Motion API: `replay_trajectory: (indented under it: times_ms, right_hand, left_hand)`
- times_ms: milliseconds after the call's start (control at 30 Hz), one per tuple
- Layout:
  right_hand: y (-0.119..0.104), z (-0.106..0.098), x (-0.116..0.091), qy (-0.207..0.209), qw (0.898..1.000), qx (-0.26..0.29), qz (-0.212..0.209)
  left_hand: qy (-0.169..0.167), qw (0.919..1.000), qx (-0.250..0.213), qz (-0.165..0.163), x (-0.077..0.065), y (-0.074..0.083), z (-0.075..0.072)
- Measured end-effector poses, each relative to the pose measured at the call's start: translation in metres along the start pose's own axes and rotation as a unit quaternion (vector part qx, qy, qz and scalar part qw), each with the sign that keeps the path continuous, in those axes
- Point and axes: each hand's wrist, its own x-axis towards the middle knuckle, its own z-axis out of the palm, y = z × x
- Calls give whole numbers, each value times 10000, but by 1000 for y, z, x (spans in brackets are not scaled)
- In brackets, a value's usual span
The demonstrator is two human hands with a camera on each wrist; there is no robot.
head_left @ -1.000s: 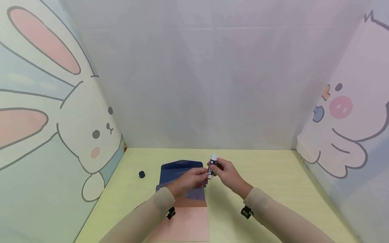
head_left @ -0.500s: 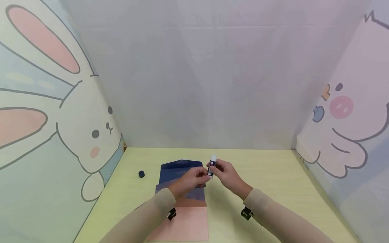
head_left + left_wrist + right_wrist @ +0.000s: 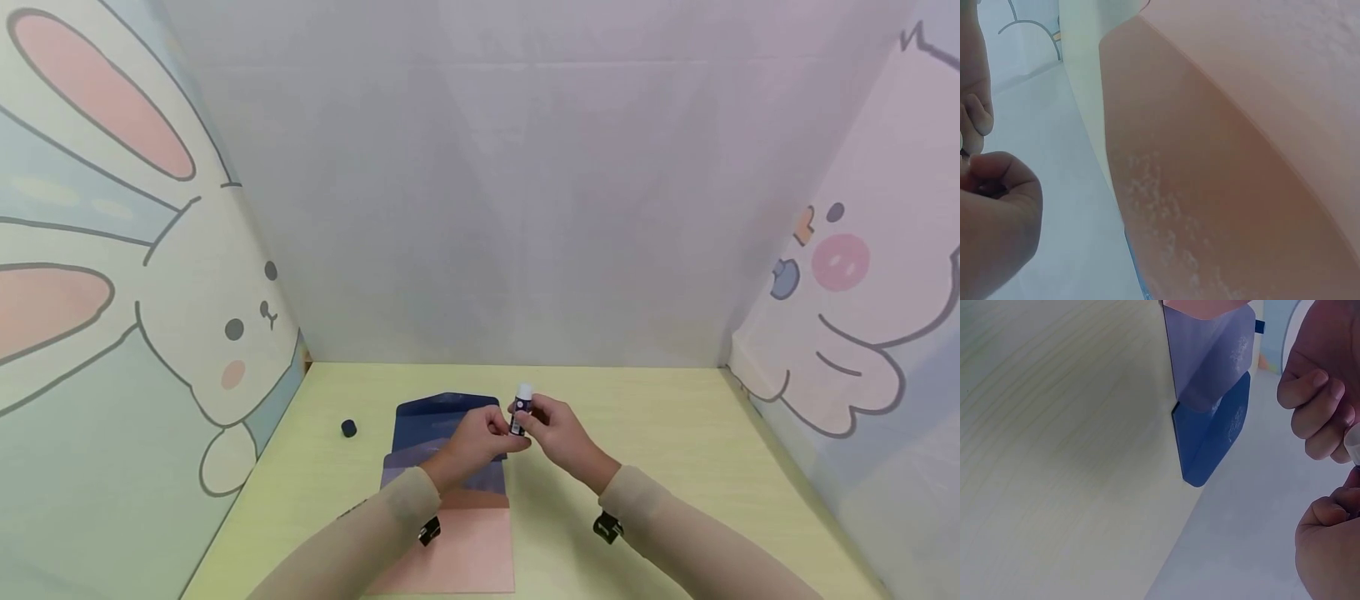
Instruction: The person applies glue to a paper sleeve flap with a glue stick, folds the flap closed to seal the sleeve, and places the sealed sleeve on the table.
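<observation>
My right hand [image 3: 558, 432] holds a glue stick [image 3: 523, 393] upright, thumb and fingers around its dark labelled body, white end up. The left hand [image 3: 472, 443] has its thumb and curled index finger at the stick's lower end. In the right wrist view, a white end of the stick [image 3: 1353, 444] shows between both hands. Below and left of the hands overlap a dark blue envelope [image 3: 423, 423], a purple-grey envelope [image 3: 487, 477] and a pink envelope [image 3: 476, 546], flaps raised. Whitish smears mark the pink envelope's flap [image 3: 1179, 137] in the left wrist view.
A small dark cap [image 3: 348, 428] lies on the pale yellow table [image 3: 645, 433], left of the envelopes. A plain back wall [image 3: 517, 250] and two side panels with cartoon animals enclose the table. Part of a small dark-marked thing shows beside the left sleeve [image 3: 352, 542].
The left hand has turned at the glue stick's lower end, its thumb now reaching farther right beneath it. The right hand has kept its grip, with the stick slightly more upright.
</observation>
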Motion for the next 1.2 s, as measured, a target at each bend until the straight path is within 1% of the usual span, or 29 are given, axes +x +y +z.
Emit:
replay_trajectory:
  times_ms: [100, 233, 300, 400, 500, 567, 633, 700, 800, 900, 1067, 1200]
  right_hand:
    - [1, 0, 1, 17, 10000, -47, -2]
    - [1, -1, 1, 34, 9999, -106, -57]
    - [1, -2, 0, 3, 9999, -96, -89]
    - [1, -2, 0, -74, 9999, -69, -94]
    - [2, -1, 0, -152, 9999, -34, -40]
    - [2, -1, 0, -183, 9998, -31, -8]
    - [3, 0, 0, -198, 9998, 7, -5]
    - [2, 0, -1, -204, 9998, 43, -23]
    - [2, 0, -2, -198, 9998, 57, -56]
    - [1, 0, -2, -203, 9998, 37, -56]
    - [1, -1, -2, -219, 9998, 17, 4]
    - [1, -1, -3, -190, 9998, -21, -34]
  left_hand:
    - [-40, 10000, -44, -1, -1, 1, 0]
    - [-286, 9995, -148, -59, -2, 3, -4]
    - [-483, 9986, -161, -106, -3, 3, -8]
    - [-847, 9962, -60, -176, -3, 2, -13]
    - [-1280, 9915, 46, -223, -2, 0, -18]
    - [-1527, 9879, 0, -271, -2, 0, -21]
    - [-1686, 9852, -67, -291, -3, 0, -23]
    - [-1774, 9837, -72, -293, -3, -1, -24]
    - [-1836, 9827, -42, -260, -3, -2, -25]
    - [-1806, 9832, 29, -241, -2, -3, -25]
    - [-1661, 9857, 175, -205, -1, -3, -23]
    - [-1530, 9880, 183, -140, -1, -3, -21]
